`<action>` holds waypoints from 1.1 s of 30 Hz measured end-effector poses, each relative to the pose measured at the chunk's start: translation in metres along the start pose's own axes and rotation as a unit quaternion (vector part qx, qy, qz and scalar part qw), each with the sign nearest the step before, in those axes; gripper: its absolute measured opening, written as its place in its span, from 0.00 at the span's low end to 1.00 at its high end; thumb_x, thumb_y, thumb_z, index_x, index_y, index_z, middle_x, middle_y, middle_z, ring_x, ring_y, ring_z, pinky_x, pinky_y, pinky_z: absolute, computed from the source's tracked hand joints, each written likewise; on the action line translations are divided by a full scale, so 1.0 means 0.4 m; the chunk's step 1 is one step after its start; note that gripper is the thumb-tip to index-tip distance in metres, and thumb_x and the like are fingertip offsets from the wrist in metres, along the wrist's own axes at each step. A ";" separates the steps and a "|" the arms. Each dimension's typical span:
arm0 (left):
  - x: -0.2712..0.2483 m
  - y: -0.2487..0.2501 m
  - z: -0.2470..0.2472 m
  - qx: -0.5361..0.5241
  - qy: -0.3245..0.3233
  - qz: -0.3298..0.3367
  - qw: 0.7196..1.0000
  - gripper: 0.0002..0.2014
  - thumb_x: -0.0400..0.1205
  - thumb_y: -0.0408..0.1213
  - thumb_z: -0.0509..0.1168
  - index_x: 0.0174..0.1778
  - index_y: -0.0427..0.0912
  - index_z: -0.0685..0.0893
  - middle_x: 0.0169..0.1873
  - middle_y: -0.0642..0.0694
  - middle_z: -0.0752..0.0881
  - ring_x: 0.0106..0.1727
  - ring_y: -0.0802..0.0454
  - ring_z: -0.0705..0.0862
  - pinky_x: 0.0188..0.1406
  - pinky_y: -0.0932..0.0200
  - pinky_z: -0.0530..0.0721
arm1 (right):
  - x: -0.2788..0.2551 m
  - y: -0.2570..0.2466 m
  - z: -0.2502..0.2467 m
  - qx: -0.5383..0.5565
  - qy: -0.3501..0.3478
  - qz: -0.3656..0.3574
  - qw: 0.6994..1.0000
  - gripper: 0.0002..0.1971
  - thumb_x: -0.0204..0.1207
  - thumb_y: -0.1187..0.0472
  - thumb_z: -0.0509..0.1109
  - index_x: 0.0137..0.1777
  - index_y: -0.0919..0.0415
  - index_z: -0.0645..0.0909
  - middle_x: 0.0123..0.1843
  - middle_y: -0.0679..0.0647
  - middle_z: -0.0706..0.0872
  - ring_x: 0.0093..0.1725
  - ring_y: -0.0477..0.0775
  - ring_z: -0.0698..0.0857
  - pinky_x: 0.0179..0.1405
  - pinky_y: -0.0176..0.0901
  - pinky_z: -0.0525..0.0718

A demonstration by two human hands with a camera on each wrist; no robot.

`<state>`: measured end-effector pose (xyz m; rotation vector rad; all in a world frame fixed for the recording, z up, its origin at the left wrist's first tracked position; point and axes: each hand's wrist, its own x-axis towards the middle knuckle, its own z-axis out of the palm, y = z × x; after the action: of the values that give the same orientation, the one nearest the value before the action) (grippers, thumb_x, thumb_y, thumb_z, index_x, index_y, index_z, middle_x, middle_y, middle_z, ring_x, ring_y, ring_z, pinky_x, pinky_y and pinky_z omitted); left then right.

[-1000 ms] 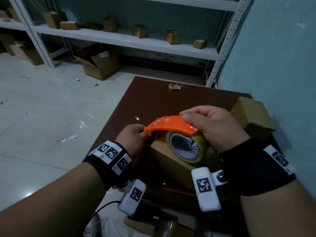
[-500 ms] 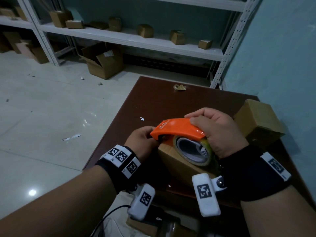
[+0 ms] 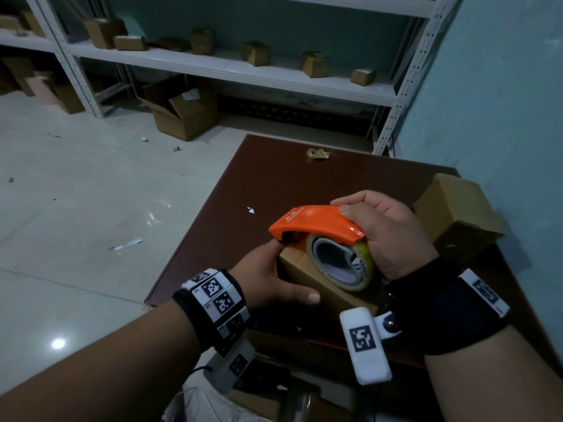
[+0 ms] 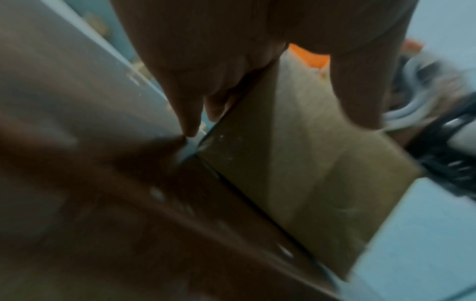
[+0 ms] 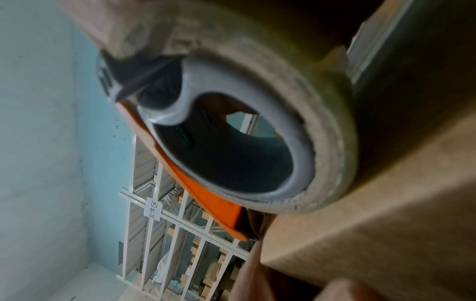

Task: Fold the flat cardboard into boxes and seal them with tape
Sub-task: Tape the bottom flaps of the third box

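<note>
Head view: my left hand [image 3: 268, 281] grasps the box [image 3: 320, 287], steadying it while my right hand [image 3: 387, 233], above the box, grips the tape dispenser [image 3: 316, 222] to seal it.

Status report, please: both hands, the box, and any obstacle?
Right hand grips orange tape dispenser, set on the box. Left hand holds the box's left side. Second box stands just right, apart.

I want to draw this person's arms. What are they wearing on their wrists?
Both forearms are bare, with no sleeves. The left wrist has a black band carrying white squares printed with black pixel patterns. The right wrist has a wider black band with one such white tag. A small white block with the same kind of pattern hangs under each wrist; the right one shows best.
</note>
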<state>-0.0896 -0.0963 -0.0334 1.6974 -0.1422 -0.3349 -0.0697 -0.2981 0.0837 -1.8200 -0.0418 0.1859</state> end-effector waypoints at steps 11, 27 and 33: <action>0.043 -0.004 0.025 0.030 0.015 0.063 0.997 0.40 0.62 0.43 0.90 0.70 0.47 0.83 0.61 0.51 0.93 0.66 0.52 0.90 0.72 0.38 0.84 | 0.010 0.016 -0.016 0.028 0.004 0.004 1.000 0.06 0.83 0.57 0.73 0.48 0.51 0.92 0.47 0.60 0.92 0.51 0.68 0.91 0.56 0.67 0.90; 0.029 0.004 0.047 0.139 0.062 0.157 0.976 0.39 0.63 0.59 0.87 0.70 0.69 0.81 0.63 0.64 0.89 0.67 0.63 0.86 0.69 0.50 0.86 | -0.003 0.023 -0.131 -0.043 -0.013 -0.030 0.999 0.07 0.82 0.58 0.73 0.48 0.52 0.94 0.43 0.55 0.94 0.38 0.49 0.90 0.38 0.41 0.87; 0.038 -0.002 0.045 0.151 0.058 0.180 0.970 0.39 0.64 0.54 0.87 0.73 0.64 0.83 0.66 0.63 0.87 0.70 0.61 0.85 0.72 0.49 0.85 | -0.024 0.046 -0.246 -0.053 0.033 -0.048 0.997 0.06 0.79 0.57 0.76 0.46 0.47 0.95 0.44 0.51 0.94 0.40 0.48 0.90 0.43 0.47 0.83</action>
<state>-0.0807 -0.1175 -0.0386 1.9423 -0.4263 0.0628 -0.0657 -0.3982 0.0907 -1.9236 -0.0936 0.0574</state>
